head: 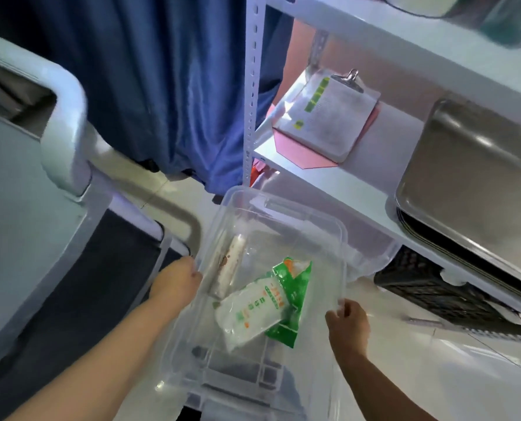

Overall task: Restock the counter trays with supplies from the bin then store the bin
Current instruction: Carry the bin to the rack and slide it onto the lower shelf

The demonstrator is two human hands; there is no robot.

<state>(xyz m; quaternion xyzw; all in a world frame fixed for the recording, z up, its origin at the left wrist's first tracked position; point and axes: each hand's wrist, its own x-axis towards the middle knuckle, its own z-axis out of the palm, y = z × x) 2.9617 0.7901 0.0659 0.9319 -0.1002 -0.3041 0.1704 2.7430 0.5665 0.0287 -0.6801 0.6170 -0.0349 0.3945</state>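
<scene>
My left hand (178, 284) and right hand (346, 319) each gripped a side rim of the clear plastic bin (283, 214). I judged I should keep it level, since a green-and-white packet (262, 311) lay loose inside.

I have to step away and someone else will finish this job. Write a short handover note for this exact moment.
Left hand: gripping the clear bin by its left rim.
Right hand: gripping the bin's right rim.
The bin is held in the air beside the white shelving, not yet stored.
Inside it: a white packet lying over a green packet, plus a whitish roll along the left wall.
Metal trays are stacked on the shelf at right; a clipboard lies further back on the shelf.
Restocking: cannot be judged from here.
Left: put the bin away.
</scene>
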